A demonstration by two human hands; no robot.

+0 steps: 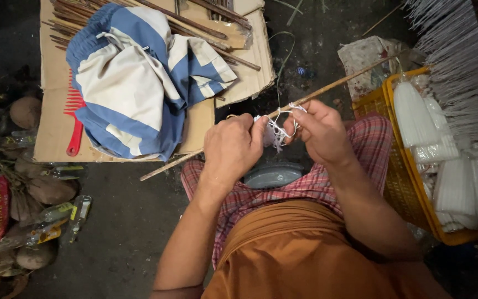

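Dark, dirty ground lies under everything, with a flattened sheet of cardboard (56, 127) spread on it beyond the hands. Over a lap in checked cloth (369, 141), the left hand (232, 149) is clenched around a long thin stick (333, 86), fingertips pinching it just beside a knot of white string (279, 130). The right hand (319, 133) sits on the other side of that knot, fingers curled on the string, a loop of it drawn over the stick. By the look of it the tying is partway: a small bunch of string is already wound on at the grip, while the loop is still slack and most of the stick is bare on both sides. Beyond the left hand, blue-and-white shorts (139, 83) and a red comb (74, 119) lie on the cardboard beside more sticks (195, 25). Past the right hand stands a yellow basket (402, 182) of white bundles (416, 116).
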